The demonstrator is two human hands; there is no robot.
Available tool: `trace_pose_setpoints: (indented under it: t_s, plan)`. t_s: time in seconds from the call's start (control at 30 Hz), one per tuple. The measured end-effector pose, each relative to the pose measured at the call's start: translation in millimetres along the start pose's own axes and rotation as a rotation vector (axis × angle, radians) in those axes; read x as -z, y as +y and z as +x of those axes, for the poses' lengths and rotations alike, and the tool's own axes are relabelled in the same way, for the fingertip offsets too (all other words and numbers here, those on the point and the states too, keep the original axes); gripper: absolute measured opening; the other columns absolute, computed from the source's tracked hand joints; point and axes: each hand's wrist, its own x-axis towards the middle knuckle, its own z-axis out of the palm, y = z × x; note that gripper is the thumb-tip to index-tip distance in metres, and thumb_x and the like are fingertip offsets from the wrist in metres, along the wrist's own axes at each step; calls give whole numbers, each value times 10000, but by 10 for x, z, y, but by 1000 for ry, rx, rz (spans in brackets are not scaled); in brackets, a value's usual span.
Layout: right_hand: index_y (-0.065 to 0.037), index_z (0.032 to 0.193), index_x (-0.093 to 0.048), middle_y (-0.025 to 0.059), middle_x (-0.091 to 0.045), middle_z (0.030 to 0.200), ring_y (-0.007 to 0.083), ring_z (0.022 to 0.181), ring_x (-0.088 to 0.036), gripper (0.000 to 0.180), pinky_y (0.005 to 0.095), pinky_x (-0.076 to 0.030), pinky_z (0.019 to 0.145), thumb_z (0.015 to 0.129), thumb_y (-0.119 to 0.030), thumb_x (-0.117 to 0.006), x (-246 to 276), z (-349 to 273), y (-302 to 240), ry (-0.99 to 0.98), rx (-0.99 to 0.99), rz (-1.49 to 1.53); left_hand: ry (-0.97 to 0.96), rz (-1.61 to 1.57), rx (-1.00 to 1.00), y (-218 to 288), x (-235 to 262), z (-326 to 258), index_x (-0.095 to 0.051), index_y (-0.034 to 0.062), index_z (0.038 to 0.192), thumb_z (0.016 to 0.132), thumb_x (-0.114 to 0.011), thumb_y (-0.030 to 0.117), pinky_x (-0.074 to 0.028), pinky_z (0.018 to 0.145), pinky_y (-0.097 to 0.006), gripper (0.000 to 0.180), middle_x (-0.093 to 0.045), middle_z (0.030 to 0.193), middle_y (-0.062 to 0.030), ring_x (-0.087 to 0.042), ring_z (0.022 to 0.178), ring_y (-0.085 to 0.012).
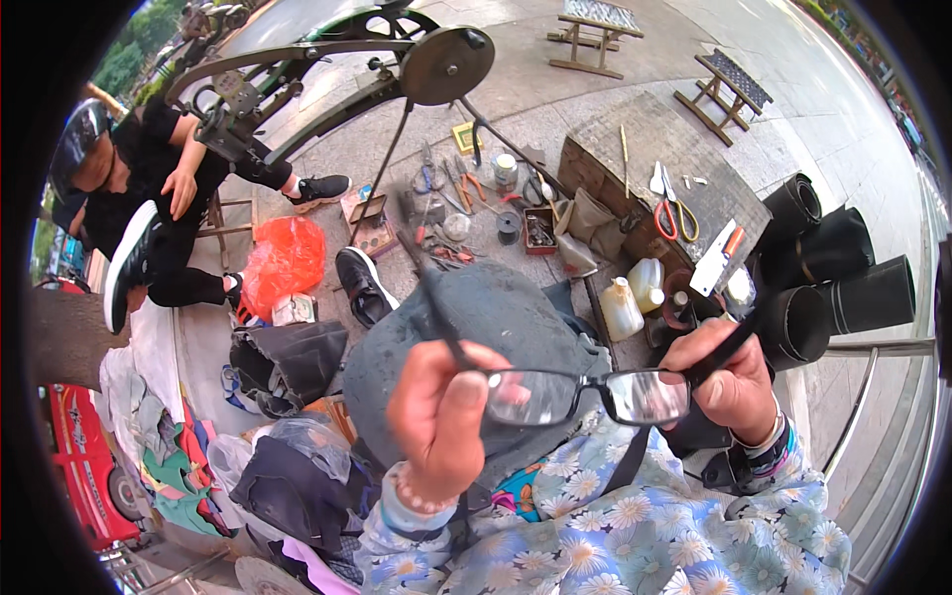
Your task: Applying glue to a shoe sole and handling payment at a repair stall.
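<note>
A pair of black-framed eyeglasses (pixel 592 383) is held up before me by both hands, with the temple arms unfolded and pointing away. My left hand (pixel 441 412) pinches the frame between thumb and fingers at the left hinge. At the right hinge, my right hand (pixel 732 382) grips the other side the same way. Beneath the glasses, a dark grey cloth (pixel 466 337) covers my lap over a blue daisy-print garment (pixel 615 506). A black shoe with a white sole (pixel 365 286) lies just beyond the cloth, apart from both hands.
A hand-wheel sewing machine (pixel 446 65) stands at the far left, near a seated person (pixel 164 188). Pliers (pixel 474 183) and other tools lie on the pavement ahead. On the right, a wooden box (pixel 645 149) bears scissors (pixel 676 208) and a knife (pixel 716 260), beside black rolls (pixel 818 243).
</note>
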Motion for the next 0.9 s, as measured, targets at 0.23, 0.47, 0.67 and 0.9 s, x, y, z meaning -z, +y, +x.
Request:
trace_pose_setpoints:
  t_s: [0.23,0.47,0.67,0.9]
  plan:
    - [9,1005,-540,132,-620,879,227,714,-630,355,326,-506,616,875,-321,-534,264,123,458,-40,-231,392,-54,140,383,-548,56,288,-529,2,938,908,-482,200,-506,515,-256,205,-563,796,-60,-592,628,-132]
    - [18,917,-629,61,-631,787,115,691,-620,261,222,-492,647,879,-229,-552,801,428,767,307,-59,-320,109,495,169,-787,519,527,-513,13,988,884,-514,121,-446,516,-187,150,-586,807,-55,-557,584,-72]
    - [5,823,-659,43,-621,611,78,579,-587,228,234,-467,546,809,-216,-602,1652,688,1336,667,55,-622,316,395,275,-1202,929,478,-537,20,947,860,-536,93,-381,458,-159,114,-589,756,-30,-512,531,-42]
    - [-42,783,-671,114,-635,646,199,598,-634,229,305,-487,580,774,-260,-602,2329,1131,1443,1012,-48,-796,368,343,332,-1267,985,505,-557,47,943,862,-551,140,-346,433,-153,123,-573,721,-6,-473,494,-31]
